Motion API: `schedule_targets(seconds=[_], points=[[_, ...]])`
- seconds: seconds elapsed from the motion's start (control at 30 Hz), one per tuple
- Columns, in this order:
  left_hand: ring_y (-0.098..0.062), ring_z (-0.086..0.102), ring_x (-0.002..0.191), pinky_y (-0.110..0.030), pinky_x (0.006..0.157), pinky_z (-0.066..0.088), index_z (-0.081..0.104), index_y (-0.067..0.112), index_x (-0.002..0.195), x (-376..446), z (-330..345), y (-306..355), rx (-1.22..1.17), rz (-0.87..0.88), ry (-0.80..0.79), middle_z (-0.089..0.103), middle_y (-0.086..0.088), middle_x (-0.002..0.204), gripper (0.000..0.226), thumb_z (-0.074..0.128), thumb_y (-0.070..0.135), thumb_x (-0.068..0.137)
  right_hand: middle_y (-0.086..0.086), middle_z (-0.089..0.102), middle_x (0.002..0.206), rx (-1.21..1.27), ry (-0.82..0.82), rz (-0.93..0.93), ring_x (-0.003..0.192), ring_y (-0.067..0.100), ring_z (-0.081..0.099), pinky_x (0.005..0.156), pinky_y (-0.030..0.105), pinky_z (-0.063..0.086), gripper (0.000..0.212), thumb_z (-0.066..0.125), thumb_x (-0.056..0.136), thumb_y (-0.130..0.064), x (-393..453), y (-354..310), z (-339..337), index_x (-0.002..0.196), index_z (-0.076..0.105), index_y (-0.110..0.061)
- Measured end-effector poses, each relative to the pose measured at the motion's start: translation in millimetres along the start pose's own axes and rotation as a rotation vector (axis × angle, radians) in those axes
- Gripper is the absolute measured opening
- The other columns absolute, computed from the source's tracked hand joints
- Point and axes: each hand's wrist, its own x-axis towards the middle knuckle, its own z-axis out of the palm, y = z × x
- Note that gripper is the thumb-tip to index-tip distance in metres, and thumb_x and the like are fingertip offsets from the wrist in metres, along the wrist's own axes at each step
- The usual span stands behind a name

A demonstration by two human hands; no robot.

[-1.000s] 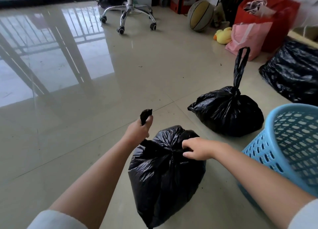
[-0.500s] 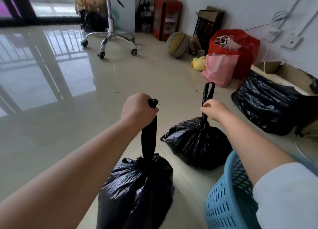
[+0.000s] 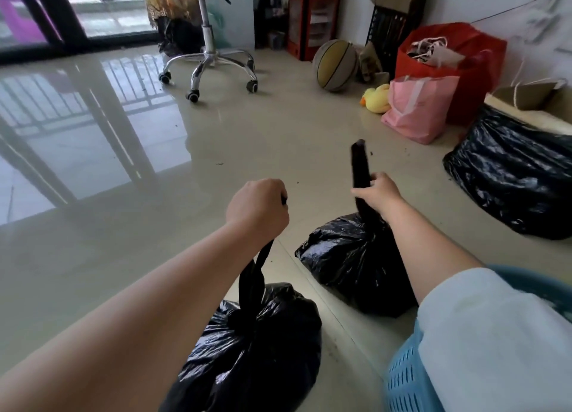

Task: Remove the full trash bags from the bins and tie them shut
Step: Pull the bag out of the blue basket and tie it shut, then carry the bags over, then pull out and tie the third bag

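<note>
Left hand [image 3: 257, 208]: grip clenched as a fist around the twisted neck of the near trash bag [image 3: 247, 349], neck pulled taut and upright from the knot. Near trash bag: black, bulging, tied at the top, low in the head view, directly beneath the left forearm; whether touching the floor [image 3: 154, 225] or hanging clear, cannot tell. Right hand [image 3: 376, 191]: grip pinched on the upright neck of the far trash bag [image 3: 349, 266], with the looped end of the neck standing above the fingers [image 3: 359, 191]. Far trash bag: black, tied, resting on the glossy tiled floor, just beyond and to the right of the near one. Blue basket [image 3: 405, 380]: perforated wall, lower right corner, just beside the far trash bag and partly covered by the pale sleeve [image 3: 495, 334] of the right arm. Large black bag [image 3: 513, 173]: at the right edge, well apart from both hands. Along the far wall: pink bag [image 3: 418, 108], red bag [image 3: 476, 80], yellow toy duck [image 3: 376, 97], ball [image 3: 335, 64]. Swivel chair base [image 3: 210, 61]: on castors, near the window at upper centre.
</note>
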Motion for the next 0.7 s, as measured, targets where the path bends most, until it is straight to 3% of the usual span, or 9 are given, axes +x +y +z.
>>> schedule_targets(seconds=[0.07,0.13,0.23,0.33,0.43,0.5,0.57,0.7], points=[[-0.031,0.058,0.1,-0.031,0.072,0.045,0.062,0.01,0.106,0,4,1,0.05,0.004,-0.024,0.064,-0.012,0.109,0.024,0.047,0.008,0.087,0.021,0.064,0.094,-0.142,-0.044,-0.109,0.097,0.035,0.059,0.075,0.035,0.044,0.018,0.057,0.085,-0.017,-10,-12,2,0.09,0.06,-0.001],[-0.032,0.058,0.093,-0.031,0.067,0.042,0.06,0.008,0.106,-3,6,1,0.144,0.025,-0.06,0.063,-0.014,0.103,0.024,0.045,0.004,0.088,0.009,0.049,0.063,-0.235,-0.049,-0.195,0.078,0.032,0.051,0.055,0.031,0.032,0.033,0.051,0.089,-0.02,-21,-25,3,0.059,0.044,-0.009],[-0.03,0.053,0.078,-0.028,0.063,0.038,0.06,0.004,0.102,-10,0,-2,0.354,0.095,-0.123,0.059,-0.013,0.092,0.023,0.043,-0.003,0.088,0.003,0.033,0.053,-0.33,-0.013,-0.28,0.07,0.024,0.04,0.048,0.03,0.023,0.044,0.048,0.089,-0.018,-36,-45,2,0.051,0.027,-0.014],[-0.029,0.061,0.093,-0.026,0.064,0.038,0.06,0.004,0.102,-13,-18,-1,0.533,0.147,-0.181,0.063,-0.01,0.103,0.028,0.043,-0.009,0.083,0.01,0.044,0.063,-0.481,0.031,-0.321,0.078,0.032,0.047,0.052,0.031,0.025,0.043,0.044,0.09,-0.017,-55,-67,-5,0.052,0.025,-0.013],[-0.026,0.061,0.099,-0.025,0.063,0.038,0.061,0.007,0.102,-15,-42,0,0.593,0.156,-0.228,0.063,-0.007,0.109,0.029,0.043,-0.007,0.084,0.025,0.058,0.104,-0.572,0.046,-0.328,0.101,0.035,0.054,0.067,0.029,0.031,0.037,0.038,0.094,-0.017,-76,-90,-15,0.058,0.031,-0.011],[-0.025,0.061,0.1,-0.025,0.061,0.037,0.061,0.008,0.106,-18,-64,1,0.549,0.119,-0.262,0.062,-0.006,0.111,0.029,0.042,-0.003,0.086,0.025,0.057,0.116,-0.611,0.04,-0.309,0.106,0.036,0.053,0.071,0.032,0.033,0.026,0.036,0.095,-0.017,-90,-108,-23,0.081,0.049,0.001],[-0.027,0.06,0.096,-0.027,0.064,0.038,0.06,0.006,0.107,-25,-91,2,0.475,0.058,-0.306,0.062,-0.009,0.106,0.029,0.041,-0.001,0.087,0.023,0.054,0.123,-0.68,-0.016,-0.269,0.112,0.036,0.05,0.079,0.035,0.038,0.029,0.033,0.095,-0.018,-105,-127,-34,0.107,0.049,0.003],[-0.03,0.061,0.099,-0.032,0.068,0.044,0.06,0.004,0.103,-45,-156,10,0.348,-0.028,-0.364,0.064,-0.012,0.109,0.025,0.04,0.0,0.089,0.02,0.049,0.129,-0.787,-0.169,-0.235,0.119,0.035,0.043,0.091,0.04,0.038,0.031,0.028,0.095,-0.018,-142,-179,-64,0.116,0.044,-0.001]])
